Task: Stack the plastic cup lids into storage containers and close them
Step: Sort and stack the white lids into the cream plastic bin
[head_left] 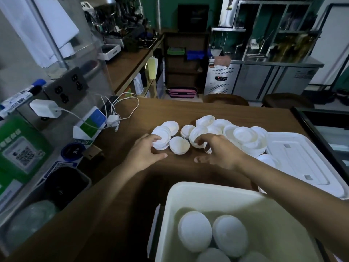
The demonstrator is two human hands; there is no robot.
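Where the white storage container [188, 193] stands open at the near edge, stacks of lids [194, 230] sit upright-faced inside it; its flat cover [302, 161] lies to the right. On the wooden table [170, 108], a white charger [45, 108] with cables lies at left, and loose cup lids [245, 137] are piled from centre to right. A steel counter [264, 76] stands behind. The left hand [145, 152] grips a short lid stack [160, 138] with curled fingers. The right hand [221, 150] grips a tilted lid [196, 138].
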